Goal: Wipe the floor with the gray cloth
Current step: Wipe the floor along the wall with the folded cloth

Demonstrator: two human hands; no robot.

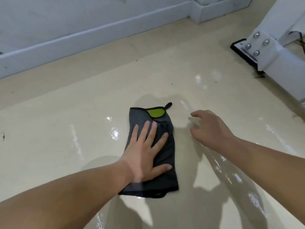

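Note:
The gray cloth, folded, with a black edge and a lime-green patch at its far corner, lies flat on the glossy beige floor. My left hand presses on it, palm down with straight spread fingers. To the right of the cloth my right hand hovers just above the floor, fingers loosely curled, holding nothing. A wet sheen shows on the floor around and to the right of the cloth.
A white baseboard runs along the wall at the back. At the right stands a white furniture leg with metal bolts on a black foot. Small dark specks lie on the floor.

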